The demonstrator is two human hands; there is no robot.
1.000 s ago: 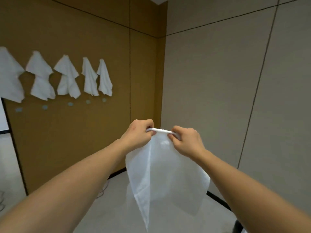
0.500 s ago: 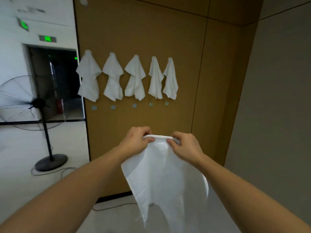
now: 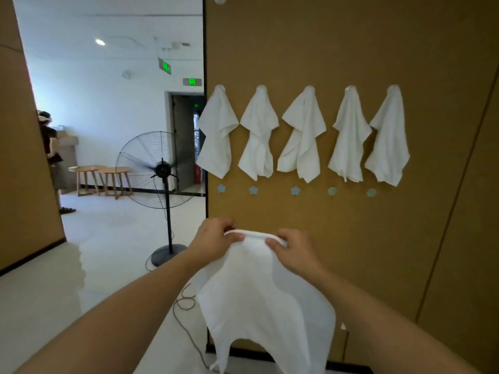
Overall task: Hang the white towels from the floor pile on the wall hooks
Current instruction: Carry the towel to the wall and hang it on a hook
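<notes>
We're looking at an office-type lobby: green exit signs (image 3: 192, 82) glowing over a doorway, a pedestal fan (image 3: 161, 168) standing on glossy floor, wooden stools (image 3: 100, 179), brown panelled walls (image 3: 351, 44).

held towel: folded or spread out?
Spread, hanging loose. The left hand and right hand pinch the white cloth towel by its rolled top edge; the rest drapes down in a single sheet.
</notes>
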